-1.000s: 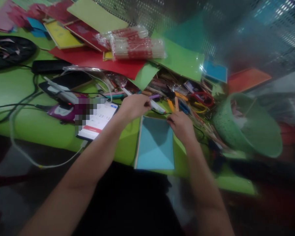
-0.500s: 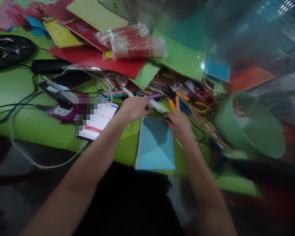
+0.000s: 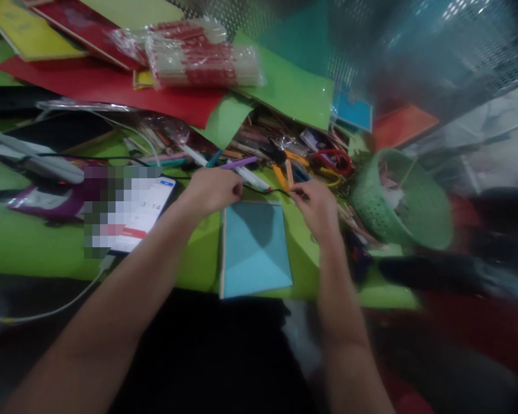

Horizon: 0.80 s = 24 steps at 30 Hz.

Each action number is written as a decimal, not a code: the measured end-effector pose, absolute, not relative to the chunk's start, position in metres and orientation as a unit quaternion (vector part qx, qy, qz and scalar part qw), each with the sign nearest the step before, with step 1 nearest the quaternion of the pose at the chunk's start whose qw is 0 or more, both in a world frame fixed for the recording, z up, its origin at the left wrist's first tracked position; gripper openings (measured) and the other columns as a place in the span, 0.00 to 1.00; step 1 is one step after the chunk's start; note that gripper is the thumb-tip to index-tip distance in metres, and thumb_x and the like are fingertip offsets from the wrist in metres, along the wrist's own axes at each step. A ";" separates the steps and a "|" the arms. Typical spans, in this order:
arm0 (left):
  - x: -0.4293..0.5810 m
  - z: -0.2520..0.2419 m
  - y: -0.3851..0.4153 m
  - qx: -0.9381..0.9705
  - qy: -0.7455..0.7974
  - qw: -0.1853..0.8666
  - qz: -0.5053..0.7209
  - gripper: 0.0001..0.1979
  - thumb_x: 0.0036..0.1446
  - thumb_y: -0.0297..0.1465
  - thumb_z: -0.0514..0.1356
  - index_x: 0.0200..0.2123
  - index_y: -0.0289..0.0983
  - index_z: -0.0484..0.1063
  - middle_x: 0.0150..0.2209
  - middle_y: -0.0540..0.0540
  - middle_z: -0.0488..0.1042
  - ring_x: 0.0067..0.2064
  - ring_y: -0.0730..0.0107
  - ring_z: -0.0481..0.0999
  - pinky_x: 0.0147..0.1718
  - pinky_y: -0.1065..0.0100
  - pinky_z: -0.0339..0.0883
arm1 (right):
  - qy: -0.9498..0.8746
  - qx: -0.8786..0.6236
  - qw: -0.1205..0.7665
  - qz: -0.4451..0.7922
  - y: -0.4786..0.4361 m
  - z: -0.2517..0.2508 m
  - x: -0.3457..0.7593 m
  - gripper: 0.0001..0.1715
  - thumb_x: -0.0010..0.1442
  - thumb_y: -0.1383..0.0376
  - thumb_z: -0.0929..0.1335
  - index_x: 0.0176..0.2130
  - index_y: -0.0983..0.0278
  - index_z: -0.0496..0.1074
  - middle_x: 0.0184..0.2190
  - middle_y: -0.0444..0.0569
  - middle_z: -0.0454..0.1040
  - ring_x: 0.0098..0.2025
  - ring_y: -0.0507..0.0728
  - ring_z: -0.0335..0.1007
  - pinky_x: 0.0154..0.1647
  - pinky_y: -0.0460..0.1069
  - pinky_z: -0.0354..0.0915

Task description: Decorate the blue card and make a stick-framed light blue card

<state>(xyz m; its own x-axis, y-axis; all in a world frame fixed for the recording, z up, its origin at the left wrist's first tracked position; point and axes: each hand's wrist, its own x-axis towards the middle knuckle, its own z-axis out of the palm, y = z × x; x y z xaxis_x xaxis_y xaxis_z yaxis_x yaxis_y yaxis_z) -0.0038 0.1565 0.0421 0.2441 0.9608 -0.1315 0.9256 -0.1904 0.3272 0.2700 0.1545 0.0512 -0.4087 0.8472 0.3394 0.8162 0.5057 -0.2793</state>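
A light blue rectangular card (image 3: 256, 247) lies at the table's front edge, with thin wooden strips along its left and top edges. Curled closed at the card's top left corner is my left hand (image 3: 213, 190); its fingertips are turned away, so what it holds, if anything, is hidden. My right hand (image 3: 317, 207) is off the card's top right corner, thumb and fingers pinched together. Whatever is in that pinch is too small to make out. Just beyond the hands lie a white marker (image 3: 254, 178), a purple pen (image 3: 240, 163) and orange-handled pliers (image 3: 280, 175).
A phone (image 3: 149, 210) with a lit screen and a white cable lies left of the card. On the right stands a green basket (image 3: 362, 195). Behind are red-handled scissors (image 3: 338, 161), wrapped stick bundles (image 3: 207, 63), red paper (image 3: 112, 92) and green sheets (image 3: 293, 86).
The view has swung so that most things sit further left. My right hand has moved away from the card's top right corner to the right. My left hand stays at the top left corner.
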 end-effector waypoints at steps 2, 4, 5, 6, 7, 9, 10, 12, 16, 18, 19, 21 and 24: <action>-0.005 0.042 0.157 0.772 0.608 0.177 0.052 0.07 0.53 0.30 0.63 0.35 0.45 0.81 0.34 0.49 0.83 0.40 0.57 0.81 0.39 0.65 0.66 | -0.836 -0.500 0.219 0.047 0.154 0.053 0.273 0.08 0.69 0.67 0.69 0.41 0.60 0.80 0.39 0.51 0.81 0.43 0.62 0.74 0.47 0.55 0.66; -0.006 0.042 0.157 0.774 0.605 0.178 0.053 0.06 0.54 0.30 0.64 0.34 0.44 0.81 0.34 0.48 0.83 0.39 0.59 0.80 0.39 0.66 0.66 | -0.846 -0.492 0.194 0.064 0.154 0.052 0.271 0.08 0.68 0.68 0.70 0.39 0.60 0.80 0.38 0.50 0.81 0.43 0.62 0.74 0.46 0.55 0.66; -0.006 0.043 0.157 0.775 0.604 0.178 0.052 0.06 0.54 0.30 0.64 0.34 0.43 0.81 0.34 0.48 0.83 0.39 0.59 0.79 0.39 0.66 0.66 | -0.852 -0.487 0.181 0.069 0.154 0.051 0.269 0.08 0.67 0.69 0.70 0.38 0.60 0.80 0.38 0.50 0.81 0.43 0.62 0.74 0.46 0.54 0.66; -0.005 0.043 0.156 0.775 0.605 0.177 0.052 0.06 0.54 0.30 0.64 0.34 0.42 0.81 0.34 0.47 0.83 0.38 0.60 0.78 0.39 0.66 0.66 | -0.856 -0.484 0.167 0.073 0.154 0.049 0.267 0.08 0.67 0.69 0.70 0.38 0.60 0.80 0.38 0.50 0.81 0.44 0.62 0.74 0.46 0.54 0.66; -0.005 0.044 0.156 0.774 0.606 0.175 0.052 0.05 0.54 0.30 0.64 0.34 0.41 0.81 0.34 0.47 0.83 0.38 0.60 0.78 0.39 0.66 0.66 | -0.860 -0.481 0.155 0.075 0.154 0.048 0.265 0.07 0.66 0.70 0.70 0.38 0.60 0.80 0.39 0.51 0.82 0.44 0.62 0.74 0.45 0.54 0.66; -0.004 0.045 0.155 0.773 0.608 0.171 0.050 0.04 0.55 0.30 0.64 0.34 0.41 0.80 0.33 0.47 0.82 0.37 0.60 0.77 0.38 0.66 0.66 | -0.864 -0.479 0.137 0.072 0.154 0.045 0.261 0.08 0.66 0.70 0.70 0.39 0.61 0.81 0.40 0.51 0.82 0.46 0.63 0.74 0.46 0.55 0.66; -0.004 0.045 0.155 0.772 0.610 0.170 0.049 0.04 0.55 0.30 0.64 0.33 0.42 0.80 0.33 0.47 0.82 0.37 0.60 0.77 0.38 0.65 0.66 | -0.866 -0.478 0.129 0.071 0.154 0.044 0.260 0.08 0.66 0.70 0.70 0.39 0.61 0.81 0.40 0.52 0.82 0.46 0.63 0.74 0.46 0.55 0.66; -0.003 0.045 0.155 0.771 0.612 0.170 0.049 0.04 0.54 0.30 0.64 0.33 0.42 0.80 0.33 0.48 0.82 0.37 0.59 0.77 0.37 0.65 0.66 | -0.869 -0.476 0.115 0.068 0.154 0.041 0.257 0.09 0.66 0.71 0.70 0.39 0.60 0.81 0.40 0.52 0.82 0.46 0.64 0.74 0.45 0.55 0.66; -0.004 0.042 0.157 0.770 0.614 0.167 0.049 0.04 0.53 0.31 0.64 0.32 0.44 0.80 0.34 0.47 0.83 0.38 0.56 0.80 0.35 0.64 0.65 | -0.869 -0.482 0.096 0.050 0.156 0.037 0.252 0.10 0.66 0.71 0.69 0.38 0.60 0.81 0.40 0.54 0.81 0.45 0.64 0.73 0.43 0.55 0.65; -0.005 0.039 0.157 0.772 0.612 0.164 0.059 0.05 0.53 0.31 0.63 0.32 0.44 0.80 0.34 0.48 0.83 0.39 0.56 0.81 0.36 0.64 0.65 | -0.869 -0.485 0.094 0.039 0.156 0.036 0.250 0.10 0.66 0.71 0.69 0.38 0.61 0.81 0.39 0.54 0.81 0.45 0.65 0.73 0.43 0.55 0.64; -0.005 0.038 0.157 0.772 0.610 0.164 0.065 0.05 0.53 0.31 0.63 0.32 0.44 0.80 0.34 0.48 0.83 0.39 0.56 0.81 0.36 0.65 0.64 | -0.868 -0.486 0.093 0.034 0.156 0.035 0.249 0.10 0.67 0.71 0.68 0.38 0.61 0.81 0.39 0.54 0.81 0.45 0.65 0.73 0.43 0.55 0.64; -0.005 0.037 0.157 0.772 0.610 0.162 0.072 0.05 0.52 0.31 0.64 0.32 0.45 0.80 0.33 0.49 0.83 0.39 0.57 0.81 0.36 0.65 0.64 | -0.868 -0.488 0.090 0.027 0.156 0.035 0.248 0.10 0.67 0.71 0.68 0.38 0.61 0.80 0.39 0.54 0.81 0.45 0.65 0.73 0.42 0.55 0.64; -0.003 0.039 0.156 0.773 0.612 0.157 0.066 0.04 0.52 0.30 0.64 0.32 0.44 0.80 0.33 0.49 0.83 0.39 0.57 0.81 0.38 0.65 0.65 | -0.868 -0.488 0.087 0.019 0.156 0.035 0.248 0.10 0.67 0.71 0.69 0.38 0.60 0.80 0.39 0.54 0.82 0.44 0.65 0.73 0.42 0.55 0.64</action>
